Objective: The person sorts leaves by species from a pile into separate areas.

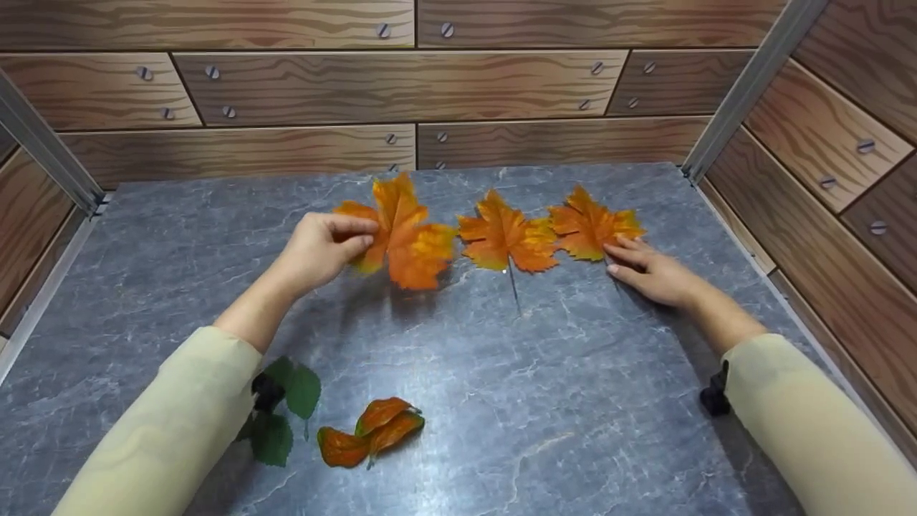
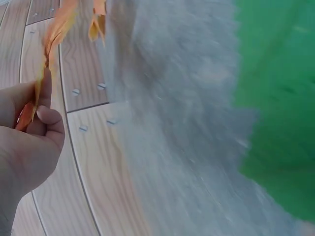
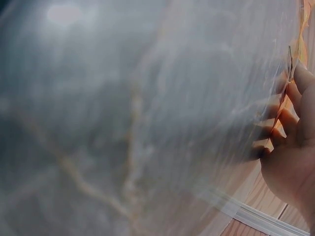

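Observation:
Between its thumb and fingers, my left hand point(image 1: 322, 247) pinches the left edge of an orange-yellow artificial maple leaf point(image 1: 412, 244), which is lifted off the tabletop. In the left wrist view that leaf point(image 2: 60, 27) appears nearly edge-on. To its right a second maple leaf point(image 1: 505, 233) lies flat, its thin stem pointing toward me. A third maple leaf point(image 1: 584, 226) lies beside it. My right hand point(image 1: 655, 276) rests with extended fingers on that leaf's lower right edge, near the stem. The right wrist view shows the fingers point(image 3: 290, 128) against the tabletop.
Green leaves point(image 1: 303, 393) lie partly hidden under the left forearm; one green leaf point(image 2: 280, 98) looms large in the left wrist view. Curled orange-brown leaves point(image 1: 383, 430) lie at the near centre of the grey marbled table point(image 1: 573, 387). Wood-patterned walls point(image 1: 401, 86) enclose it.

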`<state>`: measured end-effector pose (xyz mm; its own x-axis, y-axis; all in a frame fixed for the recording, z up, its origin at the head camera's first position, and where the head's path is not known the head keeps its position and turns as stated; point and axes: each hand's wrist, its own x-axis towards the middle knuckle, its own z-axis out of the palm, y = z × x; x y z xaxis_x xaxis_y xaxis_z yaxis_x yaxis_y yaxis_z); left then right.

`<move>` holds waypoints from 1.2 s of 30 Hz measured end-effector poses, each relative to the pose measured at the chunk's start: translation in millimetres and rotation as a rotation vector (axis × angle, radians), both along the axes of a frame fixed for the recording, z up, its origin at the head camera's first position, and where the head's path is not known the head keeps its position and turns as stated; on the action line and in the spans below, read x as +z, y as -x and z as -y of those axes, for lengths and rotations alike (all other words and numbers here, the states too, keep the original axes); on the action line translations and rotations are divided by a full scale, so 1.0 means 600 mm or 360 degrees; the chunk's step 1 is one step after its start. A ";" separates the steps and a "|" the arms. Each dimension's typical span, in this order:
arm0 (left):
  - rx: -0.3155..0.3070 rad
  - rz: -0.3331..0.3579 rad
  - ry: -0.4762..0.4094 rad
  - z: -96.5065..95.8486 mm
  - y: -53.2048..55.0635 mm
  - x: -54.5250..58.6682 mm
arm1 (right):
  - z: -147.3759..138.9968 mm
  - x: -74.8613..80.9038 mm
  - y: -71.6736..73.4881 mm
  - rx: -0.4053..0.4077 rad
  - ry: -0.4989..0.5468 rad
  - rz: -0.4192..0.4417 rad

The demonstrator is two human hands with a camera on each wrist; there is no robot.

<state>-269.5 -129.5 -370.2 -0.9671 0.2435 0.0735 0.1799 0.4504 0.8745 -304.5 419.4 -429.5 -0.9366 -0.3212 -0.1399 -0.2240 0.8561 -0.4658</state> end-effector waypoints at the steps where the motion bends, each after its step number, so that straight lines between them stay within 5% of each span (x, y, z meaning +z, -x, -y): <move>1: 0.0009 0.0007 -0.0013 -0.005 0.004 0.001 | 0.000 0.000 0.000 -0.0004 -0.0001 0.0002; 15: 0.0174 0.0004 -0.0335 -0.057 0.062 -0.024 | 0.000 0.000 0.001 0.0023 -0.0038 0.0022; 36: 0.0304 0.0125 -0.0483 -0.090 0.091 -0.080 | -0.001 -0.002 0.005 0.0006 -0.0038 0.0058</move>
